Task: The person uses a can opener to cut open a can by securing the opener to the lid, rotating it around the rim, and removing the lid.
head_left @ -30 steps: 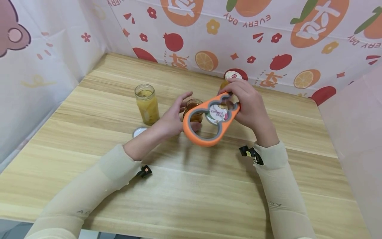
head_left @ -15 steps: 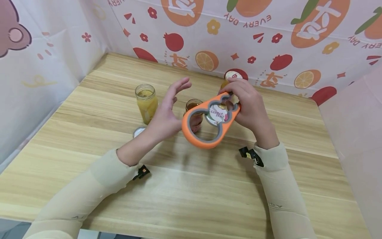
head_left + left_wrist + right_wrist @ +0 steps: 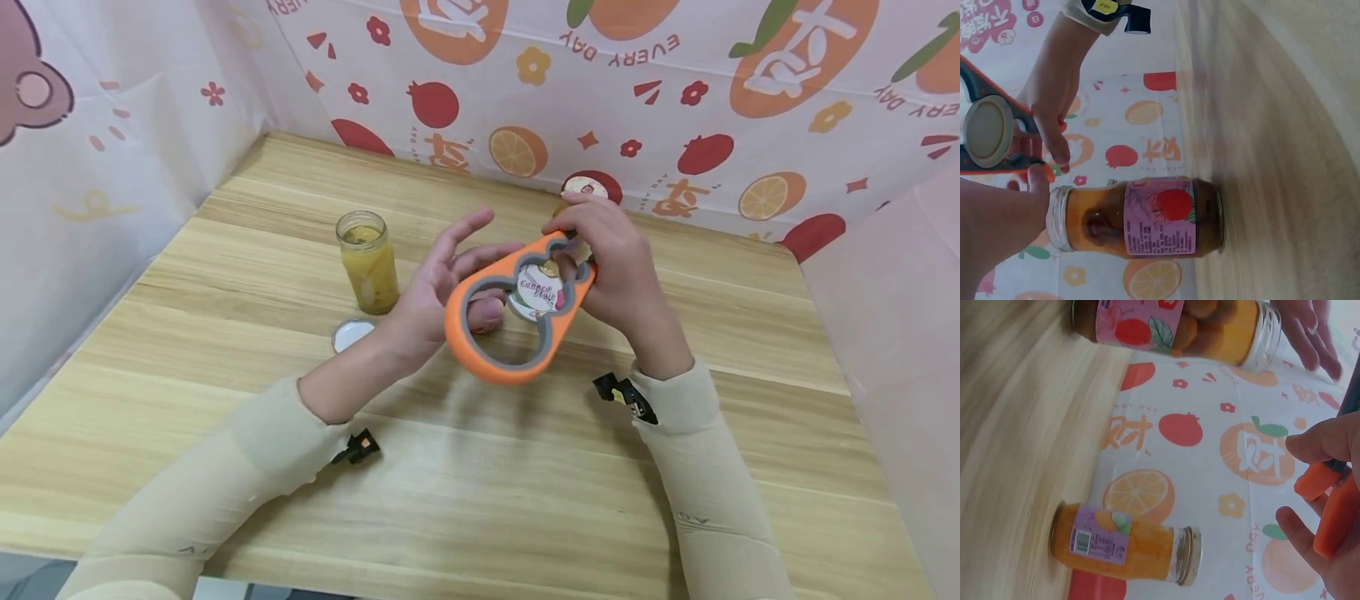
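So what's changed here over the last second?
The left hand has come off the brown jar and risen above its mouth; the orange opener shifted slightly left and down in the head view. The right hand still grips the opener; the open yellow jar stays put.

An orange opener (image 3: 564, 322), a printed lid (image 3: 537, 290) in it, tilts near an upright, uncapped, pink-labelled jar (image 3: 1141, 219).

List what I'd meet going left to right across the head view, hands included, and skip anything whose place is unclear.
Yellow jar → left hand → opener → right hand.
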A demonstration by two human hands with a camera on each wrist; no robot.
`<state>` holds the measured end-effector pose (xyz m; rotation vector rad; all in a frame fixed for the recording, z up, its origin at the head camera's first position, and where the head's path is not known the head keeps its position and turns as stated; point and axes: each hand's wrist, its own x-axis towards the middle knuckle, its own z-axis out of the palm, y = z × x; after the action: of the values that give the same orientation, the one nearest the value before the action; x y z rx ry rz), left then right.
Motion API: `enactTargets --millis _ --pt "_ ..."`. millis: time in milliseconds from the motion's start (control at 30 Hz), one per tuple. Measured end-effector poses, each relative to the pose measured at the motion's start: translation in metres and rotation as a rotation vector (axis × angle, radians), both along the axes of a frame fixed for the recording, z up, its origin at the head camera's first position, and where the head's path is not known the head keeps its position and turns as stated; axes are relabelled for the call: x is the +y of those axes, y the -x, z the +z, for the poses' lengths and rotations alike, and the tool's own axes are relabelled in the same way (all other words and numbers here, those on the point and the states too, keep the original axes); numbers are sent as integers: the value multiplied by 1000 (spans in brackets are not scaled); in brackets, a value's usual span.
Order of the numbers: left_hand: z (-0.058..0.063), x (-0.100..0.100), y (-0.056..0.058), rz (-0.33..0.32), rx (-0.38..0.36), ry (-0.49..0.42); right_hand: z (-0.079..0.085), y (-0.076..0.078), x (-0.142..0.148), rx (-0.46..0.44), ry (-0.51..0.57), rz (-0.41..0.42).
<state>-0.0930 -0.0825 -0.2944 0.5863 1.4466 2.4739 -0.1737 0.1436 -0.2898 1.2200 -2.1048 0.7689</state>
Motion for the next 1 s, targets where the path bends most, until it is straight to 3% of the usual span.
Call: enactTargets --millis 100,400,533,767,1000 --pt "4 1 -6 -8 -50 -26 5 -6 -7 9 41 36" --pt "13 6 -17 -32 -81 -16 29 -30 -22 45 114 99" --pt "9 8 -17 -76 -109 -43 29 -33 -24 61 116 103" --pt "-3 14 -15 -177 -96 -151 27 -34 -25 49 111 110" --pt "-5 16 -15 -228 -80 -230 27 -35 -27 43 104 103"
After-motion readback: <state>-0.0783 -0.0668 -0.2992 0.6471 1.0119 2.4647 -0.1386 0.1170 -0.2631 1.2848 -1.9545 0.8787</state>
